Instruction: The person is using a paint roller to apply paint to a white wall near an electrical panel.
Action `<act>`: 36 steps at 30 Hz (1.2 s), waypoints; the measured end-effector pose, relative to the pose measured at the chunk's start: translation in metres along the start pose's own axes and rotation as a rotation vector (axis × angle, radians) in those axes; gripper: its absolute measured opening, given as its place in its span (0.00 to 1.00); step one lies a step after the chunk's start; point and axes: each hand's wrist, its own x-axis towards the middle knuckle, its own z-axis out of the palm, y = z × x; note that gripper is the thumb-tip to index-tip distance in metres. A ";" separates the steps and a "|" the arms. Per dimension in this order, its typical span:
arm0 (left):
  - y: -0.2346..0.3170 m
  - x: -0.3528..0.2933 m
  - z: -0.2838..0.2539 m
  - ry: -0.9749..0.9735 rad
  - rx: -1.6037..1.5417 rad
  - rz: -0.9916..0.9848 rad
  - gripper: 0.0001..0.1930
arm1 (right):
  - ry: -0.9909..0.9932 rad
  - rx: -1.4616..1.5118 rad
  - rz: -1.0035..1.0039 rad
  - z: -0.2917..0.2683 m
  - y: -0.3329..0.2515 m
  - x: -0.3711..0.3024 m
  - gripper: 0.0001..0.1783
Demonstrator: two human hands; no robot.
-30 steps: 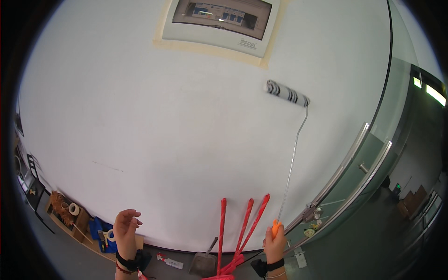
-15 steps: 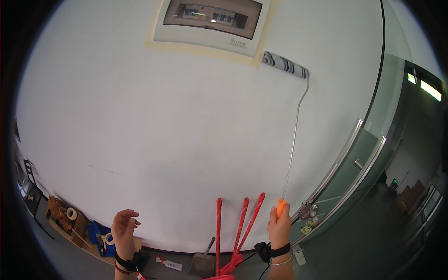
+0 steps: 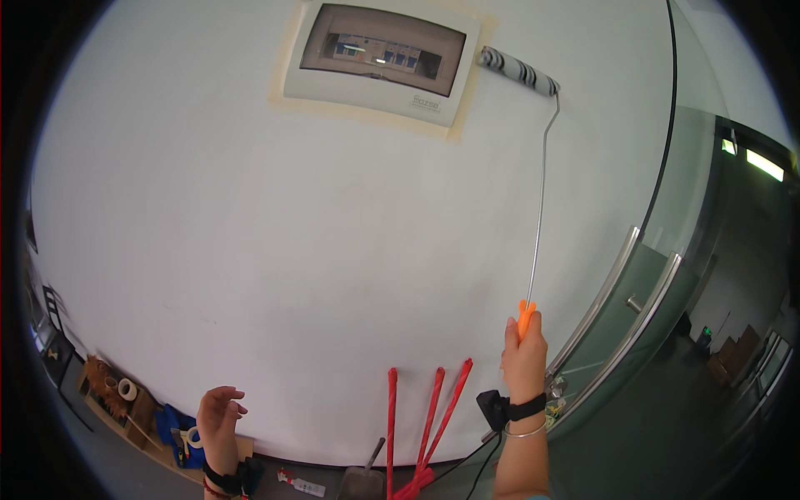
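Observation:
My right hand (image 3: pixel 524 354) is wrapped round the orange handle of a paint roller (image 3: pixel 537 208). A long thin metal rod runs up from the grip to a grey roller sleeve with dark stripes (image 3: pixel 518 72), which lies against the white wall (image 3: pixel 333 217). The sleeve sits just right of a distribution box (image 3: pixel 383 58) bordered by masking tape (image 3: pixel 358 119). My left hand (image 3: pixel 220 417) is held low in front of the wall, fingers loosely curled and apart, with nothing in it.
Red-handled cleaning tools (image 3: pixel 430 417) lean on the wall beside a dustpan (image 3: pixel 362 482) and a spray bottle (image 3: pixel 302 483). At left, a wooden box (image 3: pixel 137 417) holds tape rolls. A glass door with curved metal handles (image 3: pixel 621 308) stands at right.
My right hand has moved up and slightly right, and the roller sleeve has travelled up along the wall beside the distribution box. The view has tilted a little upward. My left hand is nearly unchanged.

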 end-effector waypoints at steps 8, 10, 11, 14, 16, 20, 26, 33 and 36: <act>0.000 -0.001 -0.004 0.025 -0.007 0.002 0.08 | 0.047 0.032 -0.036 -0.015 -0.047 0.059 0.11; 0.000 -0.001 -0.003 0.027 -0.015 0.002 0.08 | 0.073 -0.001 -0.069 -0.019 -0.051 0.073 0.11; 0.000 -0.001 -0.002 0.028 -0.016 0.001 0.08 | 0.078 -0.002 -0.072 -0.023 -0.053 0.080 0.11; 0.000 -0.001 -0.003 0.037 -0.008 0.000 0.08 | 0.077 0.007 -0.092 -0.027 -0.069 0.098 0.11; 0.000 -0.001 -0.004 0.039 -0.005 0.004 0.08 | 0.065 0.031 -0.074 -0.034 -0.085 0.105 0.11; -0.004 -0.003 -0.003 0.036 -0.005 0.036 0.09 | 0.079 0.055 -0.084 -0.046 -0.096 0.129 0.12; 0.000 -0.006 -0.001 0.050 -0.011 0.029 0.09 | 0.085 0.063 -0.138 -0.061 -0.114 0.172 0.13; -0.004 -0.007 -0.003 0.031 0.010 0.078 0.09 | 0.060 0.138 -0.136 -0.081 -0.161 0.207 0.17; 0.013 -0.015 -0.006 -0.084 0.142 0.129 0.14 | 0.076 0.144 -0.140 -0.085 -0.182 0.223 0.17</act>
